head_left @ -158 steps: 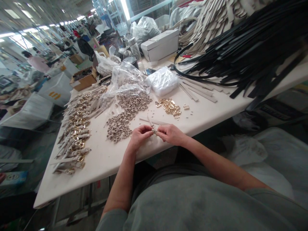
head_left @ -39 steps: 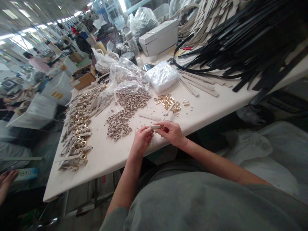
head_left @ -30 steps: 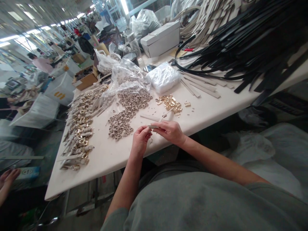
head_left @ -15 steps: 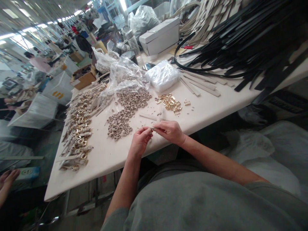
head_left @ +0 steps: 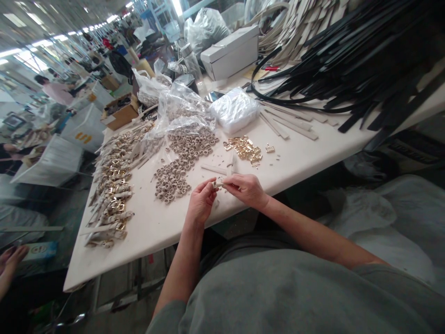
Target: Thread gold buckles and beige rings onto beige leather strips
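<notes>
My left hand (head_left: 201,200) is closed at the front edge of the table, its thumb and fingertips pinching a small piece too blurred to name. Close by on the right, my right hand (head_left: 247,190) grips the end of a beige strap (head_left: 221,182) that reaches toward the left fingertips. Just beyond the hands lie more beige strips (head_left: 212,168). A pile of small beige strap loops (head_left: 174,178) is to the left of them. Gold buckles (head_left: 246,149) are heaped beyond my right hand, with one buckle (head_left: 270,148) apart.
Straps with gold buckles (head_left: 116,185) are stacked along the table's left side. Clear plastic bags (head_left: 184,104), a wrapped white packet (head_left: 234,109), a white box (head_left: 229,52) and black straps (head_left: 323,69) sit farther back. Another person's hand (head_left: 12,260) shows at far left.
My left hand has shifted slightly left and up, opening a small gap between the two hands' fingertips. More of the pale piece between them shows now. The right hand has hardly moved.
</notes>
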Action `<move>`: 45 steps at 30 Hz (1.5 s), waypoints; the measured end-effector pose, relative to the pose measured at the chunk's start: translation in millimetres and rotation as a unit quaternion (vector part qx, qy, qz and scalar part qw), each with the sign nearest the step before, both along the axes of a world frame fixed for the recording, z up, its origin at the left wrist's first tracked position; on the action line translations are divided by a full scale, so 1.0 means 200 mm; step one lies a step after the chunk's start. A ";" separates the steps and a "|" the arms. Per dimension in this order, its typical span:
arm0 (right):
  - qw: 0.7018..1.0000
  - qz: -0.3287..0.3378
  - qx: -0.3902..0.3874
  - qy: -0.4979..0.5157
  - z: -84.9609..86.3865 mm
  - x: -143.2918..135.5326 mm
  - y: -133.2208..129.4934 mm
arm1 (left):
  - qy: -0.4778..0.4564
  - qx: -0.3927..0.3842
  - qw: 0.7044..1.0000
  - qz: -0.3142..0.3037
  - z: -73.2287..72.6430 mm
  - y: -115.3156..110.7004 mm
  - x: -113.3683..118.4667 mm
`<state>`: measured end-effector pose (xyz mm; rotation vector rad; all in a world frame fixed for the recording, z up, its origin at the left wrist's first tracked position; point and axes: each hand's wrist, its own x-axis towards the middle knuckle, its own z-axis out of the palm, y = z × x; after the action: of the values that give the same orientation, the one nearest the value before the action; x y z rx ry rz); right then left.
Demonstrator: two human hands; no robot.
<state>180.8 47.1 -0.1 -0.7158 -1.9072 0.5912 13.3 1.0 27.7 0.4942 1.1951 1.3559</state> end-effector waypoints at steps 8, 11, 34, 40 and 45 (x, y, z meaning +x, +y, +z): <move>1.000 0.024 -0.012 -0.010 0.00 0.01 0.01 | -0.005 -0.002 1.000 -0.021 -0.02 0.00 0.00; 0.999 0.022 -0.014 -0.032 0.00 0.01 0.01 | 0.024 0.009 1.000 -0.015 -0.01 -0.01 -0.01; 0.995 0.059 -0.042 -0.072 -0.03 -0.02 0.01 | 0.161 0.126 0.979 0.008 -0.08 -0.01 0.07; 0.987 0.118 -0.084 -0.068 0.00 0.00 0.02 | 0.217 0.119 0.969 -0.014 -0.07 -0.01 0.07; 0.979 0.152 -0.126 -0.046 0.02 0.02 0.02 | 0.219 0.123 0.968 -0.014 -0.08 -0.02 0.06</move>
<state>185.7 50.9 4.0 -0.6203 -2.0672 1.0219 24.7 -2.8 12.5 1.0255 1.3710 1.4201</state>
